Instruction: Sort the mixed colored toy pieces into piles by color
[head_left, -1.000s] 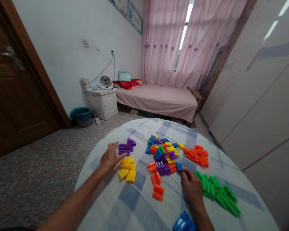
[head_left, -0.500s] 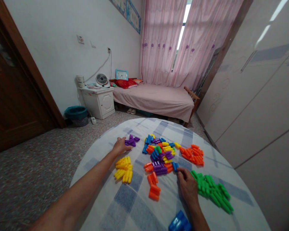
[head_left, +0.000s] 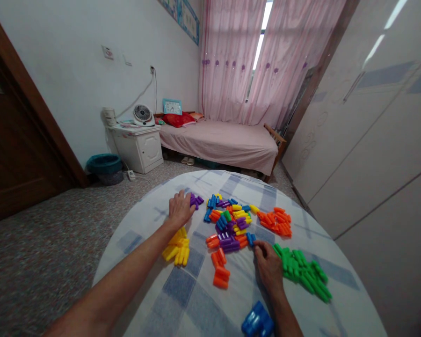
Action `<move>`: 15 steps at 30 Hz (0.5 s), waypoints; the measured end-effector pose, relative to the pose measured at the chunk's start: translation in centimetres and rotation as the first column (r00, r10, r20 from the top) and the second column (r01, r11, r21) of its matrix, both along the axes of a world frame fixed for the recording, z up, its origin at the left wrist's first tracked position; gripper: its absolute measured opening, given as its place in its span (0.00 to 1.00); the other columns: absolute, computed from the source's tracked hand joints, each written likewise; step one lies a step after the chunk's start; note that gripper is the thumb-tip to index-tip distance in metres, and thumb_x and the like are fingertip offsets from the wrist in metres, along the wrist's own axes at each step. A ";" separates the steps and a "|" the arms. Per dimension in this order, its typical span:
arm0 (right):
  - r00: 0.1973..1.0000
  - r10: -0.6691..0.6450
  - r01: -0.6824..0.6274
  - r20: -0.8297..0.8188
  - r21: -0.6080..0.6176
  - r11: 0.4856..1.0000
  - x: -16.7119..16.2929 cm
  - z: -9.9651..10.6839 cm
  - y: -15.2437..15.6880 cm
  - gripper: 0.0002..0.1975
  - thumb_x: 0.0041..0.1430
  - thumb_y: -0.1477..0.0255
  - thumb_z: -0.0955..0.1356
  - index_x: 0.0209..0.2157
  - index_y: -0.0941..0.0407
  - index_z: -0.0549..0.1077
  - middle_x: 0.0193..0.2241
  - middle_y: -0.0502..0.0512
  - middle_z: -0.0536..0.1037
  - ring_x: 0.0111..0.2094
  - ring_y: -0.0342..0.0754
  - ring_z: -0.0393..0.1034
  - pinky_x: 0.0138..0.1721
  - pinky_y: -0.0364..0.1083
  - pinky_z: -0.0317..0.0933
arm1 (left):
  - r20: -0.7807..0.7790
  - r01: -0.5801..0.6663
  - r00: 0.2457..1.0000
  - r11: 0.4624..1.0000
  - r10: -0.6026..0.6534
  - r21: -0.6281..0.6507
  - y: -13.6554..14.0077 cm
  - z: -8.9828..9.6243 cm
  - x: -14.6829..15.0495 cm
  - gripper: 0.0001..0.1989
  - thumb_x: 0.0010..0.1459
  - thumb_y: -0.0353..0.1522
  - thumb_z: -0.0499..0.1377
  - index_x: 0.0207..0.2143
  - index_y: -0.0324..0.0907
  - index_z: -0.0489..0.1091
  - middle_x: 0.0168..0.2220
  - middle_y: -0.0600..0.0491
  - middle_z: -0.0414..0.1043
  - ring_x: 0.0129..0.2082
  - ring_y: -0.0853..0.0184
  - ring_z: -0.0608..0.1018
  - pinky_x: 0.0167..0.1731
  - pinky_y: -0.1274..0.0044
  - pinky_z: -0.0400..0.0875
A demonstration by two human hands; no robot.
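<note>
My left hand [head_left: 181,208] reaches to the far left of the table, beside and partly over a small pile of purple bullet-shaped plastic pieces [head_left: 197,200]. Its thumb is apart from the curved fingers, and part of the pile is hidden behind it. Below that wrist lie yellow pieces [head_left: 177,248], partly covered by the forearm. Nearer the middle, my right hand [head_left: 269,266] rests on the cloth with curled fingers, its fingertips at a blue plastic piece [head_left: 250,238]. This blue piece lies at the right end of a row of purple pieces [head_left: 229,243] and orange ones.
A mixed heap [head_left: 228,217] fills the table's middle. Orange pieces [head_left: 277,221] lie at the right, green ones [head_left: 303,272] beside my right hand, blue ones [head_left: 257,320] at the near edge, and loose orange ones [head_left: 220,269] in front. A bed [head_left: 217,140] stands beyond the round table.
My left hand has turned and lifted slightly, covering more of the purple pile. My right hand stays at the blue piece. The whole view has shifted a little.
</note>
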State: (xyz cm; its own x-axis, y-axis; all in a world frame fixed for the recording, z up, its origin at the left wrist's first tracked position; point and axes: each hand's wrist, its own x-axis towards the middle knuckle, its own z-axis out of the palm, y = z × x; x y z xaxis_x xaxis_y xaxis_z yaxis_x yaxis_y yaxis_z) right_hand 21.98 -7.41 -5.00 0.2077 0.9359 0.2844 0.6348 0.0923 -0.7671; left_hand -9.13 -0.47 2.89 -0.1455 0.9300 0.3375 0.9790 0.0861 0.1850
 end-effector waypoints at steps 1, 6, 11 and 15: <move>1.000 0.002 -0.002 -0.003 -0.001 1.000 0.0 0.0 0.0 0.17 0.51 0.61 0.61 0.34 0.55 0.75 0.35 0.56 0.78 0.37 0.51 0.71 0.40 0.48 0.61 | 0.011 0.086 0.996 0.996 -0.086 0.014 -0.1 0.1 0.7 0.19 0.56 0.37 0.55 0.49 0.42 0.66 0.54 0.44 0.62 0.52 0.56 0.66 0.49 0.65 0.63; 1.000 0.014 -0.014 -0.016 -0.011 1.000 -0.1 0.3 -0.2 0.17 0.52 0.62 0.61 0.35 0.56 0.74 0.35 0.56 0.78 0.37 0.51 0.71 0.40 0.48 0.61 | 0.019 0.500 0.866 0.866 -0.500 -0.017 0.1 -0.7 4.4 0.17 0.53 0.29 0.56 0.47 0.44 0.69 0.51 0.48 0.67 0.51 0.61 0.67 0.51 0.70 0.62; 1.000 0.002 -0.002 -0.013 -0.025 1.000 -0.3 0.7 -0.4 0.17 0.53 0.62 0.60 0.35 0.56 0.74 0.35 0.56 0.78 0.36 0.51 0.71 0.40 0.47 0.61 | -0.047 0.531 0.841 0.838 -0.540 -0.120 0.2 -1.3 6.2 0.13 0.55 0.27 0.53 0.43 0.42 0.70 0.43 0.47 0.72 0.46 0.61 0.70 0.46 0.70 0.63; 1.000 0.002 -0.002 0.008 -0.011 1.000 -0.5 1.0 -0.6 0.17 0.53 0.62 0.60 0.35 0.56 0.74 0.36 0.56 0.78 0.37 0.51 0.70 0.40 0.47 0.60 | -0.080 0.483 0.865 0.864 -0.496 -0.140 0.2 -1.2 6.3 0.10 0.56 0.29 0.53 0.40 0.42 0.70 0.42 0.46 0.71 0.44 0.60 0.70 0.43 0.70 0.63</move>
